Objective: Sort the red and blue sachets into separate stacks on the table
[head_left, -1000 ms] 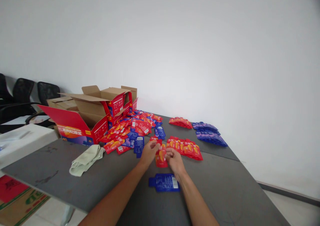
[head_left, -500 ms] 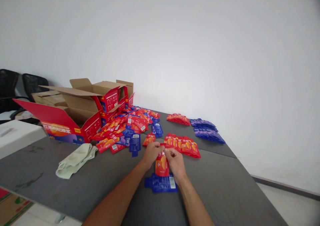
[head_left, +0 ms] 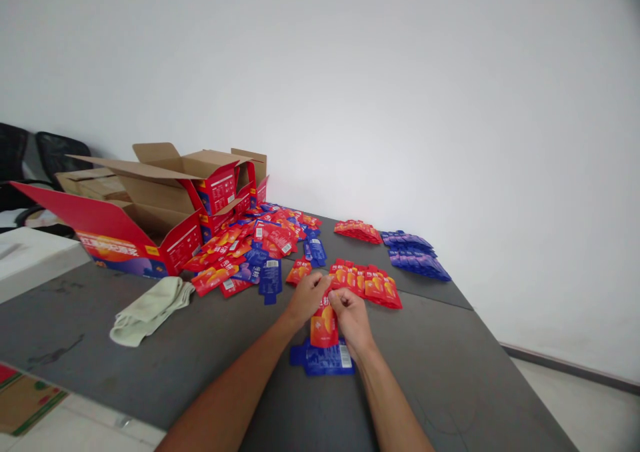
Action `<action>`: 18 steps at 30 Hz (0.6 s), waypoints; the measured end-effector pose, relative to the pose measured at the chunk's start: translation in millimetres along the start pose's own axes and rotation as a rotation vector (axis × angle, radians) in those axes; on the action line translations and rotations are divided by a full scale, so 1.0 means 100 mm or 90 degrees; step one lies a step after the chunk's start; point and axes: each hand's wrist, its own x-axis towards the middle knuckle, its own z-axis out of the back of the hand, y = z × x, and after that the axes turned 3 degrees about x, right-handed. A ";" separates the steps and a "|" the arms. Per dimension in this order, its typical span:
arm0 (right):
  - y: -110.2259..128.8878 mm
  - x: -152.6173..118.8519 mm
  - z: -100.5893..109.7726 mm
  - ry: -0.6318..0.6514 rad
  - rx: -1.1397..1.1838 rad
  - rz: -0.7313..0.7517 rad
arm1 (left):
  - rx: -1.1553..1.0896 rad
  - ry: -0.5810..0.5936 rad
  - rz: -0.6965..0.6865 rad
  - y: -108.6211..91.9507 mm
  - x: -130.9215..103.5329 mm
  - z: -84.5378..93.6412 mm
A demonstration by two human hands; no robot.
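Note:
A red pouch (head_left: pixel 324 329) with an orange fruit print hangs between my hands over the dark table. My left hand (head_left: pixel 309 299) pinches it near the top on the left. On the other side, the fingers of my right hand (head_left: pixel 351 317) are closed on its upper right edge. Below it a blue pouch (head_left: pixel 327 360) lies flat, barcode to the right. Just beyond my hands is an overlapping row of red pouches (head_left: pixel 373 285). One more red pouch (head_left: pixel 299 272) lies beyond my left hand.
A heap of red and blue pouches (head_left: pixel 265 235) spreads at the left rear, beside open red cartons (head_left: pixel 175 252). A folded pale cloth (head_left: pixel 150 311) lies at left. Stacked red pouches (head_left: pixel 357 231) and blue pouches (head_left: pixel 419 263) sit at the far right, near the wall.
The view has tilted slightly, so the table appears a little higher. Both hands stay at the top of the red pouch, with the left fingers shifted slightly upward.

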 end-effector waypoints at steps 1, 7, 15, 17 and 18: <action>0.00 0.00 -0.01 0.003 -0.001 0.002 | -0.011 -0.008 0.023 0.00 0.00 0.00; 0.00 0.00 -0.01 -0.012 0.037 -0.022 | -0.085 0.014 0.112 0.01 0.00 0.06; 0.01 -0.02 -0.02 -0.010 0.093 -0.048 | -0.044 -0.001 0.105 0.04 0.02 0.08; 0.01 -0.03 -0.04 -0.005 0.095 -0.054 | -0.024 -0.005 0.098 0.05 0.03 0.08; 0.02 -0.03 -0.05 0.000 0.092 -0.059 | -0.016 -0.001 0.098 0.06 0.03 0.08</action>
